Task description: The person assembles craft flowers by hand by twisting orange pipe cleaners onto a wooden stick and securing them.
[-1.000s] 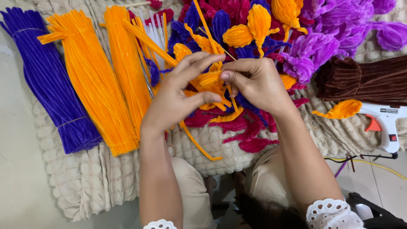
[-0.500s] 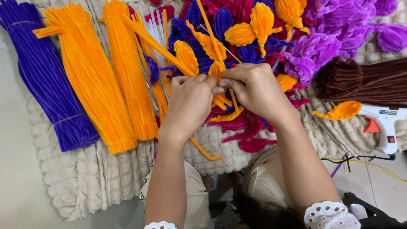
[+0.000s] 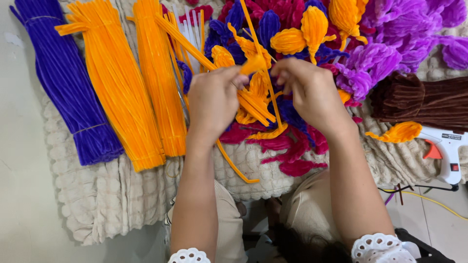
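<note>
My left hand (image 3: 213,100) and my right hand (image 3: 312,92) meet over a cluster of orange pipe cleaners (image 3: 256,100), each pinching part of it. The left fingers grip a bent orange loop (image 3: 253,63) at the top. Long orange stems stick out from the cluster, one upward and one downward toward me (image 3: 234,163). Finished orange petals (image 3: 300,34), dark blue petals (image 3: 268,24) and magenta petals (image 3: 287,146) lie under and around the hands.
Bundles of orange pipe cleaners (image 3: 117,83) and a purple bundle (image 3: 63,83) lie at left on a cream knitted mat (image 3: 112,195). Purple petals (image 3: 385,53), a brown bundle (image 3: 419,100), a loose orange petal (image 3: 397,132) and a white glue gun (image 3: 446,151) are at right.
Both hands have lifted the orange cluster away from me and closed tighter on it; the left hand turned so its back faces the camera.
</note>
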